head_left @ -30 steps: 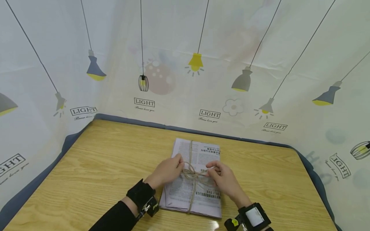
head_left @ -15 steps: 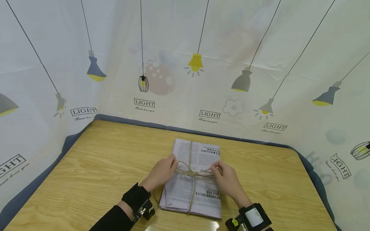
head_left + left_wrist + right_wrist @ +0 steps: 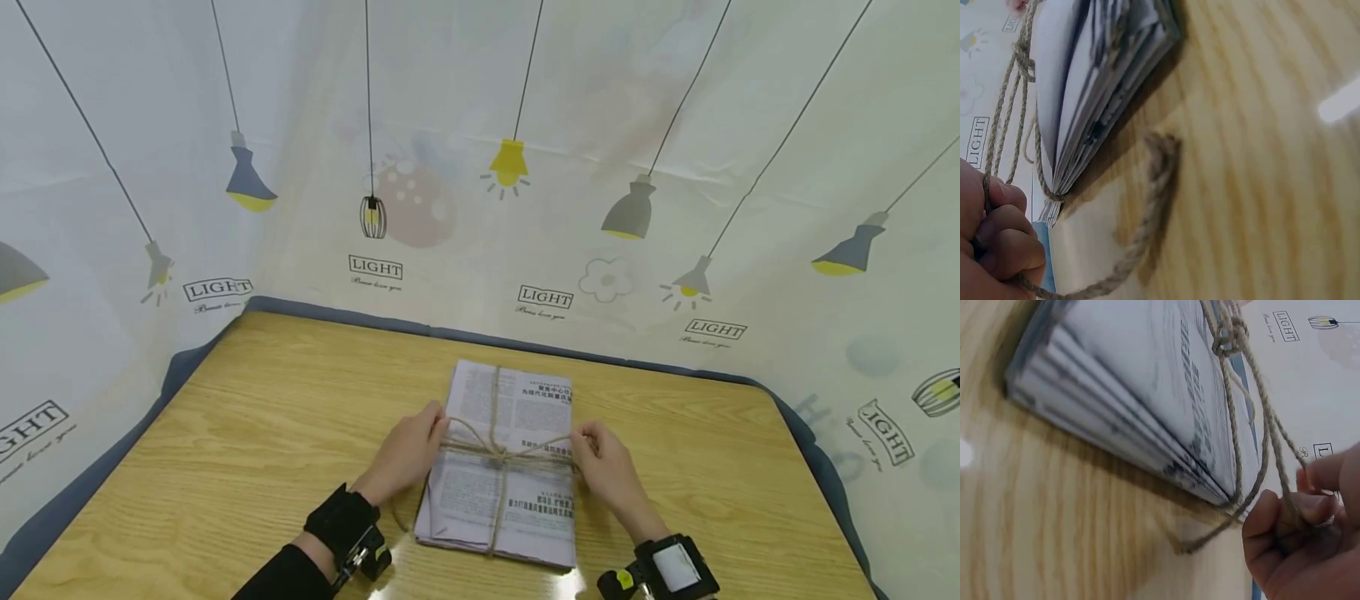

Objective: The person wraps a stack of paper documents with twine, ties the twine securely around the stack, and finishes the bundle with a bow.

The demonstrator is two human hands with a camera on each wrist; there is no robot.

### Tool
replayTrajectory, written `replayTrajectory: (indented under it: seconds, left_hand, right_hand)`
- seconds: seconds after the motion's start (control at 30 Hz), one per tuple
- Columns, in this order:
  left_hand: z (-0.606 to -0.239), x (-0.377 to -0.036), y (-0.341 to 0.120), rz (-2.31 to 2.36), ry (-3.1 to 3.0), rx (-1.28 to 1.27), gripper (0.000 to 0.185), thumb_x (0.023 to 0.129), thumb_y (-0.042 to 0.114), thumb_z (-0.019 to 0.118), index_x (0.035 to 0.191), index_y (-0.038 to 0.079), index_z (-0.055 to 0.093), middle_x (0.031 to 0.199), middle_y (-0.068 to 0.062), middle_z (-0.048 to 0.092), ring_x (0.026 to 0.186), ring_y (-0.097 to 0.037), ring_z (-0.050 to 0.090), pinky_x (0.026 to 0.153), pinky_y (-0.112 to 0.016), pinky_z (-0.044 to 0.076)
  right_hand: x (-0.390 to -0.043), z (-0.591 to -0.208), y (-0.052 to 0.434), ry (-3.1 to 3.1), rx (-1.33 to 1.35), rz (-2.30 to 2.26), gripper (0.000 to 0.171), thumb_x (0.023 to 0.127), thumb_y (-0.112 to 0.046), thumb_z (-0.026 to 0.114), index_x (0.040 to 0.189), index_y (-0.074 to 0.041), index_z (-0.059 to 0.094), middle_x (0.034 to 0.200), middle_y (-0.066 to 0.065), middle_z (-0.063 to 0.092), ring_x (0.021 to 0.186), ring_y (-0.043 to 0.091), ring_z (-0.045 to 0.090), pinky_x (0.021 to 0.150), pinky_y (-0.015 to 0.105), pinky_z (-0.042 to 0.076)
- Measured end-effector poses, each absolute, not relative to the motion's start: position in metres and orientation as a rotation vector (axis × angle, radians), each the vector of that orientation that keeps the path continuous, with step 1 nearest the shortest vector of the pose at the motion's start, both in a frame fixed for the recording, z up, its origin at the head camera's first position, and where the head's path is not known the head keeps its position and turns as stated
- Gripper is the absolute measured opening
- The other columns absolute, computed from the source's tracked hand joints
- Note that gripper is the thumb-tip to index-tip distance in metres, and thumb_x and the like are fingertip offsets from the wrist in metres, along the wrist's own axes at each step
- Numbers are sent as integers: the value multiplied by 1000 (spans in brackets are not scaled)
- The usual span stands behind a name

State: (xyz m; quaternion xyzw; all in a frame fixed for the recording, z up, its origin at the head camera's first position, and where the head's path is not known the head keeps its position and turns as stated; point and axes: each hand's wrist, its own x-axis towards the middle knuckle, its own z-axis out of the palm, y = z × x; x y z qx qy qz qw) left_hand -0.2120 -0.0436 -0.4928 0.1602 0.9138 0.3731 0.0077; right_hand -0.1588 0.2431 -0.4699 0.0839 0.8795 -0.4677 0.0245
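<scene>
A stack of folded newspapers [image 3: 465, 500] lies on the table, bound crosswise with brown twine [image 3: 497, 500]. The twine meets in a knot [image 3: 501, 455] on the top sheet. At the stack's left edge my left hand [image 3: 405, 450] grips a strand of twine, its fingers curled; a loose end [image 3: 1141, 231] trails from that hand over the table. Beyond the right edge, my right hand [image 3: 607, 467] pinches twine too, and strands run from the knot to its fingers. Another twine end [image 3: 1204, 540] hangs beside the stack in the right wrist view.
The wooden table [image 3: 262, 417] has a dark blue edge strip [image 3: 525, 342] along its back. A pale curtain [image 3: 450, 100] printed with lamps stands behind and at both sides. Each wrist wears a black strapped camera mount [image 3: 341, 525].
Both hands have drawn apart, the left one leftward and the right one rightward, past the stack's edges. The loose loops at the knot have become smaller, and the strands stretch out wider.
</scene>
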Motion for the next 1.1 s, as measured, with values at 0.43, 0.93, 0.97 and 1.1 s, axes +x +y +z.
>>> replayTrajectory:
  seconds: [0.43,0.93,0.97,1.1]
  left_hand:
    - [-473,-217,-47,1096,2874,643,15,104,27,47,93,17,53,60,5,39,50,-8,35,51,-22,28]
    - [-490,-215,-57,1117,2821,469,17,104,24,45,89,19,52,67,5,48,56,-10,43,51,-25,34]
    - [-491,-214,-57,1120,2820,476,17,104,24,45,90,19,52,67,4,48,55,-10,43,51,-25,34]
    - [-493,-215,-58,1089,2845,525,16,103,22,46,90,17,52,66,5,47,56,-10,43,51,-25,34]
  right_hand:
    - [-164,-462,250,2762,111,-1441,23,100,-30,55,105,-9,64,76,4,53,57,12,49,50,25,42]
    - [-159,-469,254,2523,489,-1616,26,103,-26,43,111,-3,53,75,3,47,67,17,49,57,26,40]
    - [-158,-469,256,2518,468,-1613,26,104,-25,43,111,-2,53,76,3,47,68,17,48,58,26,40]
    - [-157,-473,262,2561,336,-1537,25,103,-24,48,111,-3,56,78,5,47,71,17,47,62,25,39]
